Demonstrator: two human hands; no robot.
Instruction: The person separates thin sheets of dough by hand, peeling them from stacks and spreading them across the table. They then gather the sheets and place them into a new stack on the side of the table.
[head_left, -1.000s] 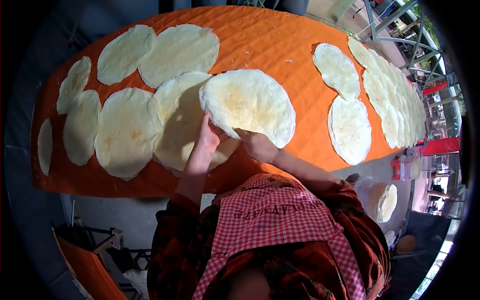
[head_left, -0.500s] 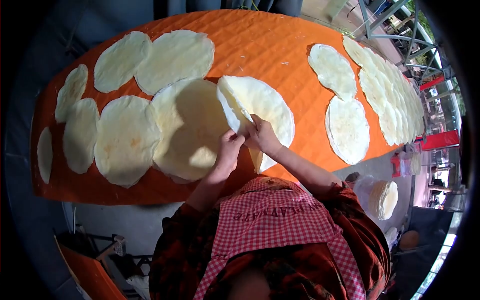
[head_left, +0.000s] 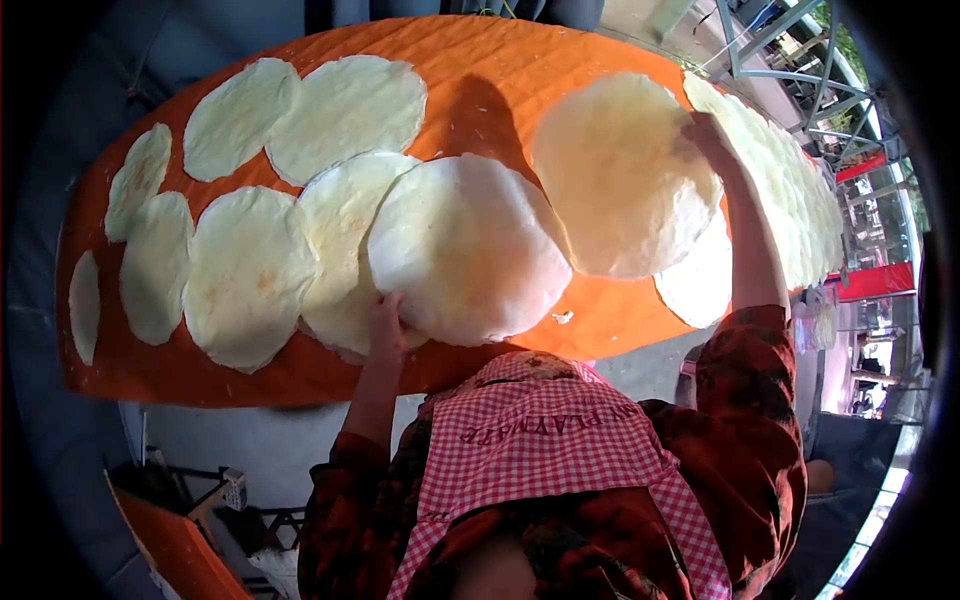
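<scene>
My right hand [head_left: 706, 138] is at the right edge of a thin round flatbread [head_left: 625, 175], its fingers closed on the rim. This flatbread is spread out above the right side of the table and partly covers another flatbread [head_left: 697, 283]. Lower and to the left, my left hand [head_left: 388, 312] pinches the near-left edge of a second round flatbread [head_left: 470, 250]. That one overlaps a further flatbread [head_left: 345, 230] on its left. My left fingertips are partly hidden at the edge.
An orange cloth [head_left: 490, 50] covers the long table. More flatbreads [head_left: 250, 280] lie on the left half, and overlapping rows of flatbreads [head_left: 775, 190] line the far right. A small scrap [head_left: 562, 317] lies near the front edge. Metal framing [head_left: 790, 60] stands beyond.
My hands were together on a folded flatbread at the middle. They are now apart: the right has carried one flatbread rightward, and the left has moved left to another's edge.
</scene>
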